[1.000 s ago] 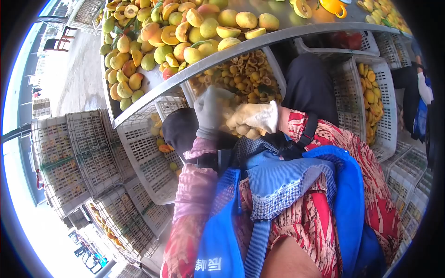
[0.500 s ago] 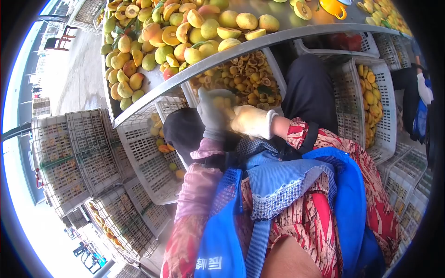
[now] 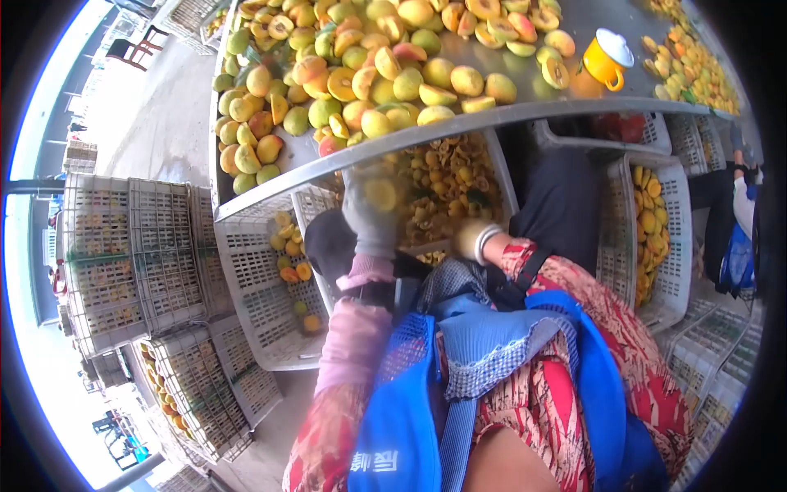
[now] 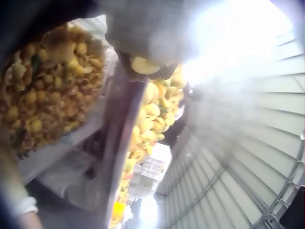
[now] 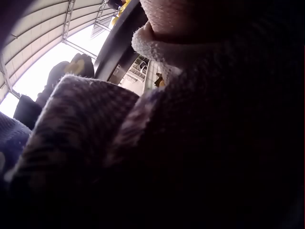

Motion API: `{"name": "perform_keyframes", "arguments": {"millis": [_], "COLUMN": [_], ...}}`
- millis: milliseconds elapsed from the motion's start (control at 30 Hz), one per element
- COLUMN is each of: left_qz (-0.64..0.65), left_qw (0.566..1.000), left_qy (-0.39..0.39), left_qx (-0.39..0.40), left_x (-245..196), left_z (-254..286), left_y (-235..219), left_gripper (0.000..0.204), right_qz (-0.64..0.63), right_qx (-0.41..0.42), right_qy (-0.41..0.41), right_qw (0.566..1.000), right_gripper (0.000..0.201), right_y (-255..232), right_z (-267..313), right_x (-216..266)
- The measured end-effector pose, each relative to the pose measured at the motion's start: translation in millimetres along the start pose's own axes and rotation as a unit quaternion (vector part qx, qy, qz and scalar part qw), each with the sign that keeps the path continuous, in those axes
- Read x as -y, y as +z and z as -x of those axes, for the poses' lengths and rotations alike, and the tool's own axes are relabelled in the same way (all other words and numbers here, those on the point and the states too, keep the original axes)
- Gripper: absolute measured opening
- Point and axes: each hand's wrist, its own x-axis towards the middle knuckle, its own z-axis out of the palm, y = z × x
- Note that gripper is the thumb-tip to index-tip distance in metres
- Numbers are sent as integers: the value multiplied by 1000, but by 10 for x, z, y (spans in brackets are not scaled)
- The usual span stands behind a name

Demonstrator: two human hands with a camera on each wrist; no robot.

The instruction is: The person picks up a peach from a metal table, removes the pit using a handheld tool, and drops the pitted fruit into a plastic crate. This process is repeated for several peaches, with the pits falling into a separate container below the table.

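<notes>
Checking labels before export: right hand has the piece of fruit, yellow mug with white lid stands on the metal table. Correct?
Not quite: the left hand has the piece of fruit, as the head view shows. The yellow mug with white lid does stand on the metal table.

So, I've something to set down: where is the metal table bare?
The metal table is bare beyond the yellow mug, between the large fruit pile and the right-hand heap. A smaller patch borders the front rim, left of the mug. The left side is mostly crowded.
</notes>
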Motion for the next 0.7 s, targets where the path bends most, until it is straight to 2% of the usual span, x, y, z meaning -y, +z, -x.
{"name": "perform_keyframes", "arguments": {"millis": [33,67,100,133,167,200,233,267,333,367,433,467,500,567,633,667,700], "left_qz": [-7,-14,61,136,297,24,-260,-297,-277,-233,-208,-146,-153,-165,-195,-197,-219], "left_qw": [999,998,991,968,889,972,959,954,955,966,956,972,962,961,942,933,918], "left_qy": [-4,-8,-100,-191,-341,-229,-110,-40,-19,22,19,68,35,91,121,154,148], "left_qx": [-33,-66,-71,-89,-78,-37,13,26,101,109,208,171,225,203,246,260,295], "left_x": [116,233,297,362,330,372,381,246,-57,-342,-574,-484,-778,-1005,-1362,-1509,-1840], "left_z": [-83,-165,-318,-469,-608,-686,-758,-879,-1095,-1198,-1393,-1398,-1475,-1513,-1590,-1621,-1657], "left_y": [-152,-303,-547,-792,-1081,-1296,-1491,-1672,-1859,-1948,-1925,-1799,-1877,-1829,-1852,-1862,-1932], "left_gripper": [45,45,43,41,38,36,36,34,29,25,24,24,27,30,33,32,32], "right_qz": [38,12,-14,-21,-30,-58,-65,-74,-64,-48,-46,-52,-60,-63,-60,-50,44], "right_qx": [33,70,107,78,55,53,52,53,80,72,21,21,21,26,26,-4,40], "right_qy": [-1,41,81,100,114,126,124,120,85,78,67,73,82,81,60,36,5], "right_qw": [999,997,991,992,991,989,989,989,991,993,996,996,995,994,996,998,998], "right_gripper": [38,40,41,43,44,45,45,45,46,45,44,44,44,44,46,45,47], "right_y": [127,60,8,179,334,140,88,72,-216,-166,-160,-193,-248,-300,-373,-396,-160], "right_z": [11,0,-18,-142,-267,-173,-140,-106,38,25,66,86,126,218,319,399,186], "right_x": [-17,-1,1,-120,-249,-156,-125,-107,115,97,123,153,183,219,245,259,60]}}
